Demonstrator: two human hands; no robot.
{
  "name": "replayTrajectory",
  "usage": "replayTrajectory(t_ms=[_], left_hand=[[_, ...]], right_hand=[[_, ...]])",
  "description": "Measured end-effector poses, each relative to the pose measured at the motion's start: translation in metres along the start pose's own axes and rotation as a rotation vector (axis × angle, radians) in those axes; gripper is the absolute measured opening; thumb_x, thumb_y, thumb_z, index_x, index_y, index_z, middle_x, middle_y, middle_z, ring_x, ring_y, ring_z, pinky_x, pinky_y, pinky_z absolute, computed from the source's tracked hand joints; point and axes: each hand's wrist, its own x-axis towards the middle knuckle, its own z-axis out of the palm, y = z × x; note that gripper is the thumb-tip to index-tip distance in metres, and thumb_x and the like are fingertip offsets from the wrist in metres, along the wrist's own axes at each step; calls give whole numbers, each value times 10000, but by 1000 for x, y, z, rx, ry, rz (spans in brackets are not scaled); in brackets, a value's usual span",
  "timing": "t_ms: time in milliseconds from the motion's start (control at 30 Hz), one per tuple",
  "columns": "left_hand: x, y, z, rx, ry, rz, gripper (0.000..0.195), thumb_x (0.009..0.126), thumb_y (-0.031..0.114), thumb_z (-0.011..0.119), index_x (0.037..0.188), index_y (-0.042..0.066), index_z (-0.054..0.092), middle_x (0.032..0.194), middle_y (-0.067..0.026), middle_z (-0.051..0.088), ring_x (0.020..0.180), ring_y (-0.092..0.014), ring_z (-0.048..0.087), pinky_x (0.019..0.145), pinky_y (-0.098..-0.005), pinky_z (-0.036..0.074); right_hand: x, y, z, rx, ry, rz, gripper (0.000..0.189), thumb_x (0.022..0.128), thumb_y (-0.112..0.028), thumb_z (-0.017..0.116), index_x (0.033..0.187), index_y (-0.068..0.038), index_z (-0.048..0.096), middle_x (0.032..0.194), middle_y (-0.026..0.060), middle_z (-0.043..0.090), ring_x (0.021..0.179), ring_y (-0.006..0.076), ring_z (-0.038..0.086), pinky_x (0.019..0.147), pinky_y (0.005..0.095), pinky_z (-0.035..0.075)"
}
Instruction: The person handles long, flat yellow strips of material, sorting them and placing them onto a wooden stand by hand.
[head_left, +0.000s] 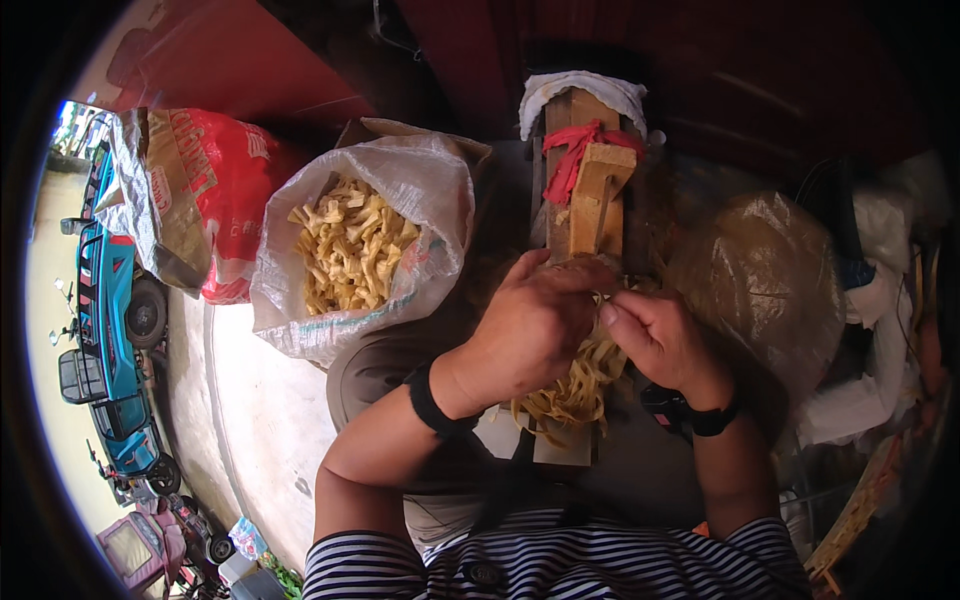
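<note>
My left hand and my right hand meet at the near end of a wooden bench-like stand. Between their fingertips is a thin pale strip, mostly hidden by the fingers. A bundle of long yellowish strips hangs just below the hands, over my lap. On the stand, beyond my fingers, a wooden block is fixed upright, with a red cloth tied behind it. A white towel is draped over the stand's far end.
To the left, an open white woven sack holds many knotted yellowish pieces. Beside it stands a red and tan printed bag. A translucent plastic bag lies to the right. Blue vehicles stand outside at far left.
</note>
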Motion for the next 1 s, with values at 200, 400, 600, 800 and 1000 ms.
replayTrajectory(t_ms=[200,400,600,800,1000], left_hand=[[1,-5,-22,-717,288,-226,127,856,69,655,927,-36,663,997,-106,663,904,-174,630,813,-283,489],[3,-3,-7,-1194,-100,-575,358,800,122,742,1071,-14,551,809,-77,641,628,-117,610,567,-215,490],[-2,-13,5,-1173,207,-602,137,849,7,630,842,59,503,662,-43,569,464,-88,482,444,-202,392],[30,-45,27,-978,296,-649,109,906,120,610,956,45,548,701,3,558,572,-62,483,521,-192,393],[27,-69,33,-259,330,-719,220,917,210,616,937,-8,639,810,-27,634,704,-72,547,650,-198,435]], right_hand=[[-4,-6,-9,965,-127,300,411,978,-341,485,863,39,589,639,1,503,469,17,288,441,202,228],[-2,8,1,1009,-151,387,312,946,-324,561,937,-17,620,729,-9,540,516,9,318,460,177,251],[0,15,-16,574,128,298,232,885,-240,665,855,-11,637,730,-7,595,611,35,478,540,181,374],[31,48,-7,-82,534,105,153,865,-141,677,856,-24,578,676,15,608,617,58,542,577,222,442],[40,59,-10,-391,649,115,207,808,-224,703,802,-95,541,638,82,609,586,285,619,516,390,450]])
